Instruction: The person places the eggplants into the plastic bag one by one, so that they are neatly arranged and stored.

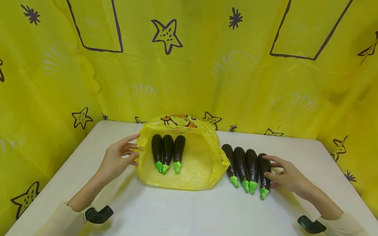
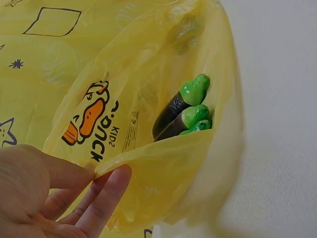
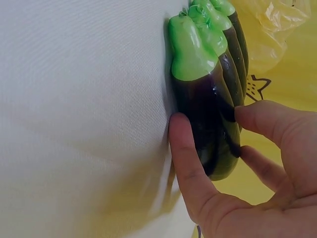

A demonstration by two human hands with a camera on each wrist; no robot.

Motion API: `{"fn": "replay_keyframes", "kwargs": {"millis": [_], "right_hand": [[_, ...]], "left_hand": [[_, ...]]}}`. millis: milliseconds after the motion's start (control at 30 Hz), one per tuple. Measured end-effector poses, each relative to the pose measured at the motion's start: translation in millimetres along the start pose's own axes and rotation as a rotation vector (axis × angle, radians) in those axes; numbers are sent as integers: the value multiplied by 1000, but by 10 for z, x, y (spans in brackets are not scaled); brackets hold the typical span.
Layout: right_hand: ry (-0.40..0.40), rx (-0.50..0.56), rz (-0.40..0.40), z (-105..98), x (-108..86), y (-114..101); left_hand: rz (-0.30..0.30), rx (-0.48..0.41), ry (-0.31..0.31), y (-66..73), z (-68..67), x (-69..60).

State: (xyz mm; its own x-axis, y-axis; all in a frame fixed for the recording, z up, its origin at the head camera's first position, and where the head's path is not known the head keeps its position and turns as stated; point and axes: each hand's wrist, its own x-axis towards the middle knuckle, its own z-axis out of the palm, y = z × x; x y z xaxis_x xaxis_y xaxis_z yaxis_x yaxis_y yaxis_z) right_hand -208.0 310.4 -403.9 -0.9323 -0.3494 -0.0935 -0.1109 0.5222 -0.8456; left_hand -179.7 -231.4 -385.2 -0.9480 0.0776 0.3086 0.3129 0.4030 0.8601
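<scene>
A yellow plastic bag [image 1: 201,165] lies on the table with its mouth facing me, and three dark eggplants [image 1: 167,150] with green stem ends rest inside. My left hand [image 1: 117,156] pinches the left edge of the bag's mouth between thumb and fingers, as the left wrist view shows up close. To the right of the bag, several more eggplants [image 1: 240,164] lie side by side. My right hand [image 1: 287,175] grips the rightmost eggplant [image 1: 264,178], its thumb and fingers on opposite sides; that eggplant lies beside the others, green end toward me.
A white cloth covers the table [image 1: 179,219]. Yellow curtains [image 1: 193,76] with star and shell drawings hang behind it and at both sides. Dark wrist devices [image 1: 98,214] sit on both forearms.
</scene>
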Motion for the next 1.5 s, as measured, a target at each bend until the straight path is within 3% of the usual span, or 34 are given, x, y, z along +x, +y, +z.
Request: {"fn": "replay_keyframes", "kwargs": {"millis": [867,1233,1500], "right_hand": [[19,-7,-2,32,-19,-3],[11,16,30,-8,4,-22],[-11,-27,1,-122,-9,-88]], "left_hand": [[-5,-4,2,-15,1,1],[-9,-11,7,-2,-10,-10],[-7,4,6,-2,-9,-3]]}}
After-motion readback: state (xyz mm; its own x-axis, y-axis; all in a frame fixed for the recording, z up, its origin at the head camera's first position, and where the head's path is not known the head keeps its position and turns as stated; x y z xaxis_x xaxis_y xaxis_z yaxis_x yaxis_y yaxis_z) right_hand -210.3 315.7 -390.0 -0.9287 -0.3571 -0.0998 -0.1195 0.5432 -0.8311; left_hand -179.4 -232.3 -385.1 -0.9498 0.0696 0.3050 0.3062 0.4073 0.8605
